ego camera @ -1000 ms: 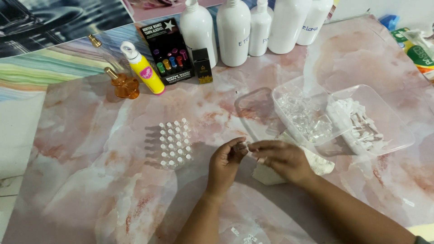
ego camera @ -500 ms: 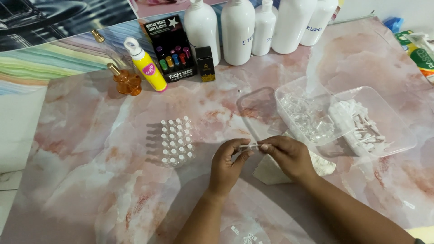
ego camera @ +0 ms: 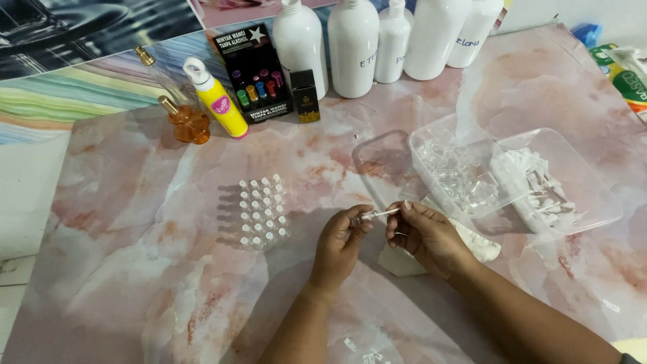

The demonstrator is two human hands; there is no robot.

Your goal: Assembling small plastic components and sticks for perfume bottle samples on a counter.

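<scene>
Both hands pinching one small clear vial [ego camera: 373,215].
Left hand [ego camera: 339,244] and right hand [ego camera: 423,235] together mid-table, just beside rows of capped vials [ego camera: 261,213].

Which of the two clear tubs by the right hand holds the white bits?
The outer tub, farther from the right hand. It holds a heap of white pieces; the nearer tub holds clear, glassy ones.

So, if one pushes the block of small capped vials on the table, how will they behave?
The small capped vials look thin and upright, so a push would probably tip them. They stand closely together, so one may knock over its neighbours. Being round, fallen ones would likely roll on the smooth marble-patterned table.
</scene>
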